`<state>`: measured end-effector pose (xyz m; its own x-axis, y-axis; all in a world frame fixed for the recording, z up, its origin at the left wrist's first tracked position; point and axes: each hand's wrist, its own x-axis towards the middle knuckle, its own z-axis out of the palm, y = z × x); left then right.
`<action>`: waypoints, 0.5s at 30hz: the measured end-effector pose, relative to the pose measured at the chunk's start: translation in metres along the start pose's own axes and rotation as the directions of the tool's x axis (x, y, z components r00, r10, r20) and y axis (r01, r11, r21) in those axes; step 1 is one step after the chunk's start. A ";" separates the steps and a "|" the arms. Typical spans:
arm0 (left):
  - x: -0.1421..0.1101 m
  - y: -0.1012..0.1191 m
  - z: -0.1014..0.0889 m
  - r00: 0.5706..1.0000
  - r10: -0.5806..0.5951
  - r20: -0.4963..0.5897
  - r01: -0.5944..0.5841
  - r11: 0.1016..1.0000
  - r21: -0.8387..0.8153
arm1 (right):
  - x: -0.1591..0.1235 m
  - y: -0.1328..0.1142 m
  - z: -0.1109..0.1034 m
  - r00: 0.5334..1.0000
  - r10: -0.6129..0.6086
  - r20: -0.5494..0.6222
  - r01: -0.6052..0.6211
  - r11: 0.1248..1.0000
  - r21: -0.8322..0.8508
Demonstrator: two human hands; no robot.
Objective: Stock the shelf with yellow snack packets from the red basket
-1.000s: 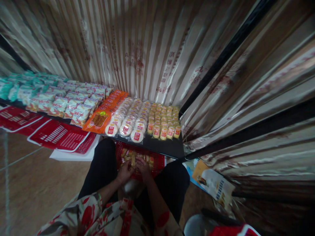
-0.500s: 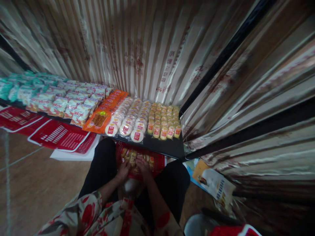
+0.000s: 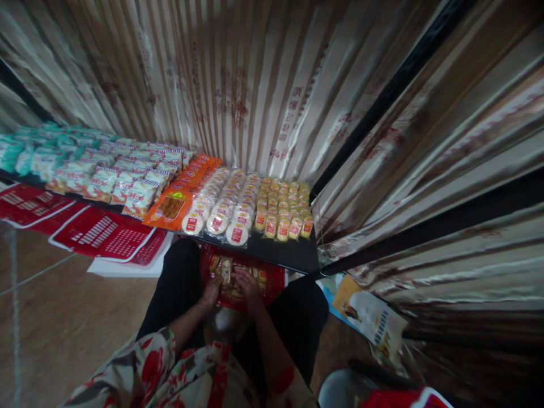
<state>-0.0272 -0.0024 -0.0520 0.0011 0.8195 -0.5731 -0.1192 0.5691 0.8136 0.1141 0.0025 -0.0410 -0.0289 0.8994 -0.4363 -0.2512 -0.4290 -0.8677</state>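
On a red printed bag (image 3: 275, 277) between my knees lie several small snack packets (image 3: 226, 271) in shiny, gold-looking wrappers. My left hand (image 3: 211, 291) rests at the left side of these packets, its fingers stretched forward beside them. From the right, my right hand (image 3: 248, 284) reaches over the packets with its fingers extended and apart. Both hands seem to touch the packets, though dim light blurs the fingertips. Neither hand visibly grips one.
A black shelf (image 3: 272, 251) ahead carries rows of yellow packets (image 3: 283, 229), round white wrapped cakes (image 3: 237, 233), an orange bag (image 3: 172, 207), white packets (image 3: 139, 198) and green packets (image 3: 46, 156). Foil sheeting (image 3: 238, 85) hangs behind; a black bar (image 3: 382, 249) slants at right.
The gold packet that was between my hands now lies flatter among the others. My left hand has shifted slightly, and my right hand's fingers are more spread.
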 end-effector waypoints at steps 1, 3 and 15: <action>0.000 0.000 0.000 1.000 -0.002 -0.002 0.002 1.000 -0.001 | 0.000 -0.001 0.000 1.000 0.000 0.002 0.000 1.000 0.005; 0.000 0.001 0.000 1.000 -0.003 -0.008 0.003 1.000 -0.007 | -0.001 -0.002 0.001 1.000 -0.003 0.004 0.003 1.000 0.012; 0.001 0.003 0.002 1.000 -0.027 -0.004 0.027 1.000 -0.003 | -0.004 -0.004 0.003 1.000 -0.009 0.021 0.009 1.000 0.014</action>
<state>-0.0259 0.0004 -0.0504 0.0007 0.8037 -0.5951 -0.1219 0.5907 0.7976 0.1126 0.0013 -0.0349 -0.0465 0.9048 -0.4233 -0.2648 -0.4198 -0.8681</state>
